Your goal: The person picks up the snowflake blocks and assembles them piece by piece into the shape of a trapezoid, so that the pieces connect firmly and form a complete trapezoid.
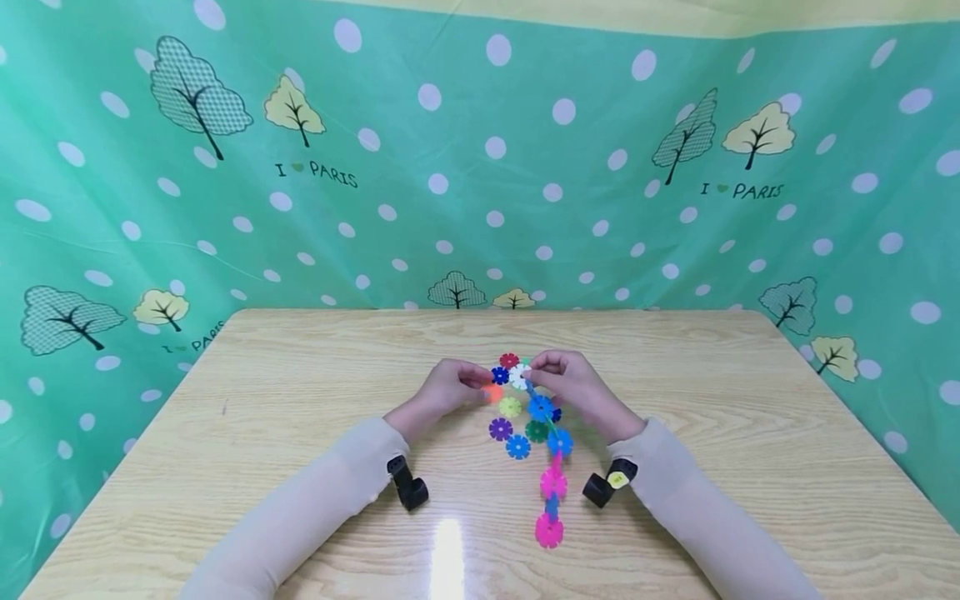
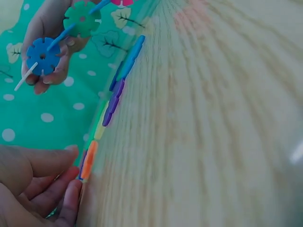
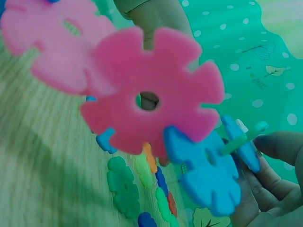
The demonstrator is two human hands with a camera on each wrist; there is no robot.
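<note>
My right hand (image 1: 573,387) pinches the upper end of a chain of interlocking plastic snowflake discs. A white disc (image 1: 519,377) sits at that end. Blue, green and pink discs follow it, down to a pink disc (image 1: 549,531) at the bottom. Seen from the right wrist, a pink disc (image 3: 184,71) fills the middle, with a blue disc (image 3: 208,170) slotted below it. My left hand (image 1: 450,387) has its fingertips right at the edges of an orange disc (image 2: 90,160) and a dark blue disc (image 1: 500,375), which lie flat on the table.
Loose discs lie in a cluster under the chain: a red disc (image 1: 509,361), a yellow-green disc (image 1: 510,407), a purple disc (image 1: 501,429), a blue disc (image 1: 517,447) and a green disc (image 1: 536,431). Behind the wooden table (image 1: 300,358) hangs a green dotted cloth (image 1: 465,108).
</note>
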